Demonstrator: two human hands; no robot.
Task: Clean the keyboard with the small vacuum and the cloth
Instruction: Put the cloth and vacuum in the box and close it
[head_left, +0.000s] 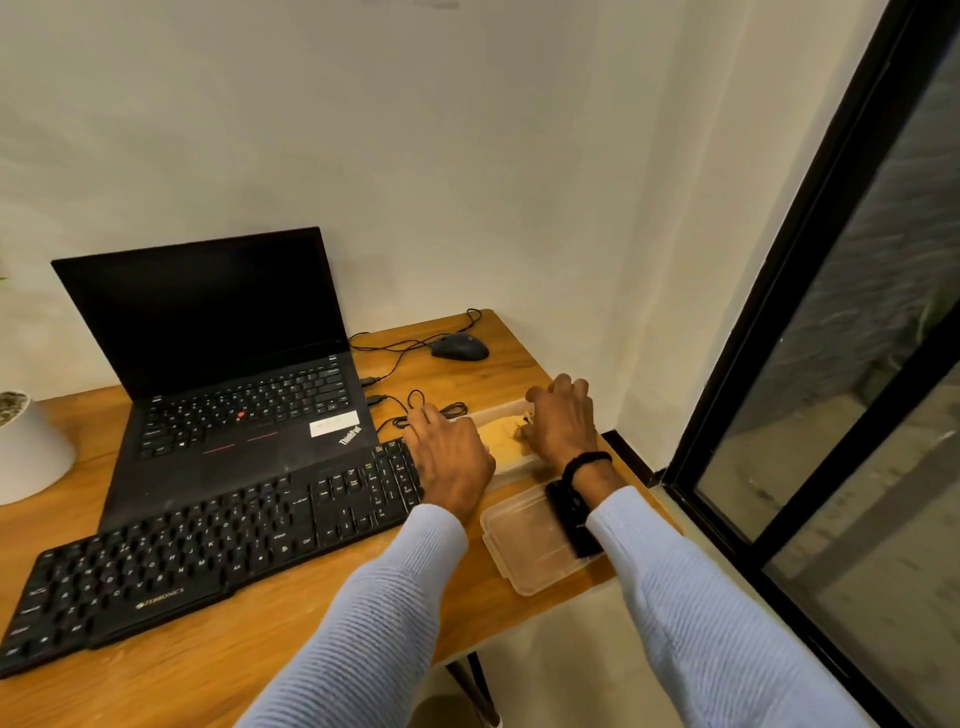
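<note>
One keyboard (208, 551) lies along the desk's (260, 675) front, before the laptop (234, 405). Just beside its right end, the left hand (449, 457) rests loose-fingered on a clear tub (498, 409), likely steadying it. The right hand (561, 421) curls its fingers into tan crumbs (496, 439); whether they pinch any cannot be told.

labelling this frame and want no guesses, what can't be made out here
Head view only.
1. Tan contents of the clear container: mostly covered by the left hand and right hand; cloth or not, unclear.
2. Both hands' fingers: tips hidden, grip unclear.
3. Black object on the lid: partly under the right wrist, unidentifiable.
4. Keyboard: left corner cut off by the frame edge.
</note>
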